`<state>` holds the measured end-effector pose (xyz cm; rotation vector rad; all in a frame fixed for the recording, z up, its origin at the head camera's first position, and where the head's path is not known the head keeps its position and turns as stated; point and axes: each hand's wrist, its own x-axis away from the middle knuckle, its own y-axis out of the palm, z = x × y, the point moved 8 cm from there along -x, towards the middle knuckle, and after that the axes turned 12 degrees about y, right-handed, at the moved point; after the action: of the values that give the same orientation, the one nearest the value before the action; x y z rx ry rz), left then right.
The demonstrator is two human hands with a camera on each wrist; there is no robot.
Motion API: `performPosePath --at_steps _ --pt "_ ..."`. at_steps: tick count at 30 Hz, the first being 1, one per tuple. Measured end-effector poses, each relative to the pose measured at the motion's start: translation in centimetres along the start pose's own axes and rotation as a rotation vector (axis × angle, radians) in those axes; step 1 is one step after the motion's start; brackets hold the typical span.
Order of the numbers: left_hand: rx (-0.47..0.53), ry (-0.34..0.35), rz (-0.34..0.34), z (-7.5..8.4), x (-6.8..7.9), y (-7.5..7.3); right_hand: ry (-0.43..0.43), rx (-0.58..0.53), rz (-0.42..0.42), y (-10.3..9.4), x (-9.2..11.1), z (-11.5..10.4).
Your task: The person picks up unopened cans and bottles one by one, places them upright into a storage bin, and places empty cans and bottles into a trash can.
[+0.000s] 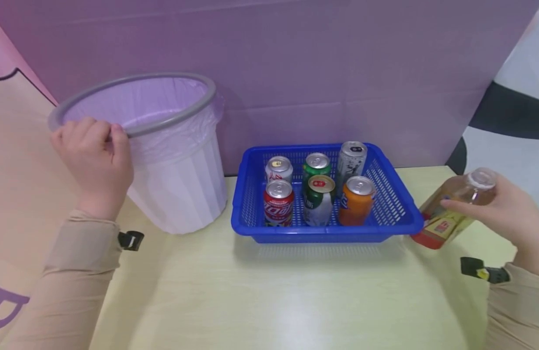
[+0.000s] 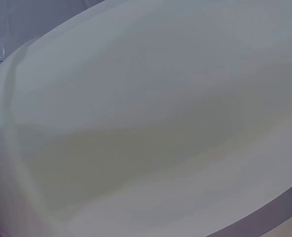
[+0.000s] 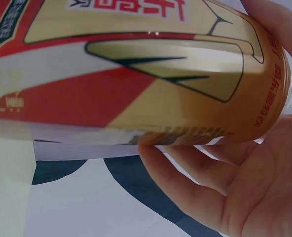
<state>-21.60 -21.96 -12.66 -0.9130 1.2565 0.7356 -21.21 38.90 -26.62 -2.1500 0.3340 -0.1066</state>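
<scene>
My left hand [image 1: 94,163] grips the grey rim of a white trash bin [image 1: 182,189] lined with a clear plastic bag. The bin's pale wall [image 2: 161,98] fills most of the left wrist view, and the left fingers are largely hidden there. At the right, my right hand [image 1: 512,214] holds a plastic drink bottle [image 1: 440,221] with a red and yellow label, thumb on one side and fingers on the other. The bottle leans, its neck up and right, its base beside the right corner of a blue basket [image 1: 330,235]. Its printed label [image 3: 131,98] spans the right wrist view.
Several drink cans stand in the basket, among them a red can [image 1: 278,204], an orange can [image 1: 356,201] and a tall silver can [image 1: 351,158]. Bin and basket are on a pale wooden table [image 1: 286,291], with a purple backdrop [image 1: 286,73] behind them.
</scene>
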Motion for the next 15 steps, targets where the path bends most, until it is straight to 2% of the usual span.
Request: performPosePath --at_steps 7,13,15 --pt "0.0 0.016 -0.029 0.13 -0.19 0.21 -0.009 -0.065 0.056 -0.54 0.1 -0.26" --pt "-0.007 0.015 -0.019 0.12 -0.13 0.13 0.006 -0.015 0.065 -0.34 0.12 -0.74" --pt "-0.009 0.012 -0.015 0.08 -0.12 0.02 -0.006 -0.031 0.056 -0.36 -0.06 -1.0"
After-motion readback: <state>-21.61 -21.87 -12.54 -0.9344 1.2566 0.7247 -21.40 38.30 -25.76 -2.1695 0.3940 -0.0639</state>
